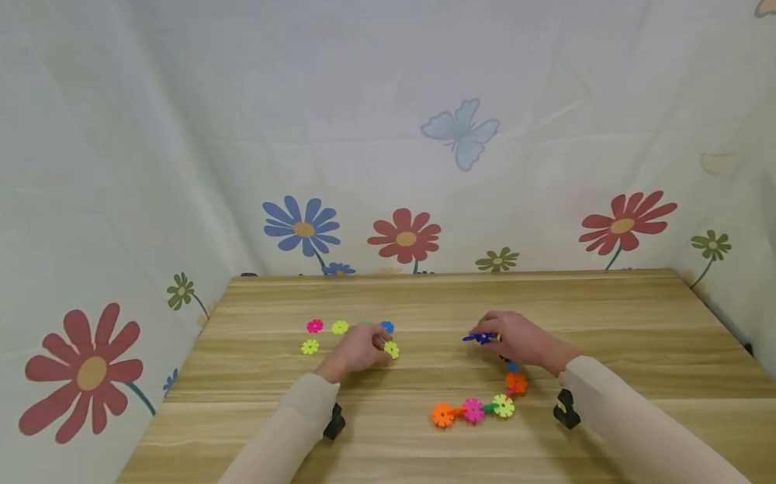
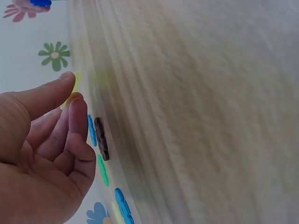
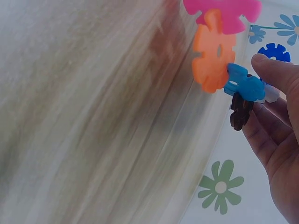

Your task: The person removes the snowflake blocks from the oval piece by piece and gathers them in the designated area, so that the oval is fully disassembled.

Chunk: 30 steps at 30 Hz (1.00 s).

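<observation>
My left hand (image 1: 359, 347) pinches a yellow snowflake-shaped linking disc (image 1: 391, 349) between thumb and forefinger, just above the table. My right hand (image 1: 518, 336) holds the dark blue end disc (image 1: 481, 338) of a chain of interlocked discs. In the right wrist view, a light blue disc (image 3: 245, 84), a dark brown disc (image 3: 241, 112) and an orange disc (image 3: 212, 51) hang below those fingers. The chain's other end, with a pink disc (image 1: 473, 411) and a large orange disc (image 1: 443, 415), lies on the table. Fingers partly hide the held discs.
Several loose discs lie around my left hand on the wooden table (image 1: 381, 461), among them a pink one (image 1: 315, 326), a yellow one (image 1: 310, 347) and a blue one (image 1: 387, 326). A flower-printed cloth (image 1: 344, 82) stands behind the table.
</observation>
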Each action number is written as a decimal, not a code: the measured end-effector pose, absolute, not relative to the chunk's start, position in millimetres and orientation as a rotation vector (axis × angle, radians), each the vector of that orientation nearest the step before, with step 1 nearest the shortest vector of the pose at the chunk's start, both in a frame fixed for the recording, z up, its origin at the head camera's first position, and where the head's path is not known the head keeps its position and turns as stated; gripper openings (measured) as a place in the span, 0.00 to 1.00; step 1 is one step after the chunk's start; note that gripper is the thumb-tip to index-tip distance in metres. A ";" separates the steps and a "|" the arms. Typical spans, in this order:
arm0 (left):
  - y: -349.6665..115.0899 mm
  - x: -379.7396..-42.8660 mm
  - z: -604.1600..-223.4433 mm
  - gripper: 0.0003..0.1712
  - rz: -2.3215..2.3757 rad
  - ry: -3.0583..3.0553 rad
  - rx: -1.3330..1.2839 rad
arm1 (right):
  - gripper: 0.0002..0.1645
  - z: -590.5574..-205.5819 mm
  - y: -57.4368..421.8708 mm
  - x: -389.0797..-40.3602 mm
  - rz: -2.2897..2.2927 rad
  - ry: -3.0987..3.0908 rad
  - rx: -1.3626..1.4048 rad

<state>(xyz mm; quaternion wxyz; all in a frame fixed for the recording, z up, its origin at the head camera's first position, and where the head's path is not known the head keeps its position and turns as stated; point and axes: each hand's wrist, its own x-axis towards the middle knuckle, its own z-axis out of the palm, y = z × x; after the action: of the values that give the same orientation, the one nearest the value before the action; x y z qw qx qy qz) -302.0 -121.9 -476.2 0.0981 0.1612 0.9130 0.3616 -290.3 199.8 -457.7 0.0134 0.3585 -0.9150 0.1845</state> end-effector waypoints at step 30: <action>-108.6 -300.5 -474.7 0.18 0.679 2.876 0.505 | 0.14 -454.3 196.6 -288.9 0.548 -2.857 1.124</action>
<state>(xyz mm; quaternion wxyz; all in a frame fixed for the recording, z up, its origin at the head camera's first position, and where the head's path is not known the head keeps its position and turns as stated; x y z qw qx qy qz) -300.5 -108.6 -474.7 0.0717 0.1679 0.9569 0.2258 -288.9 196.6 -454.3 0.0115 0.3603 -0.9161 0.1757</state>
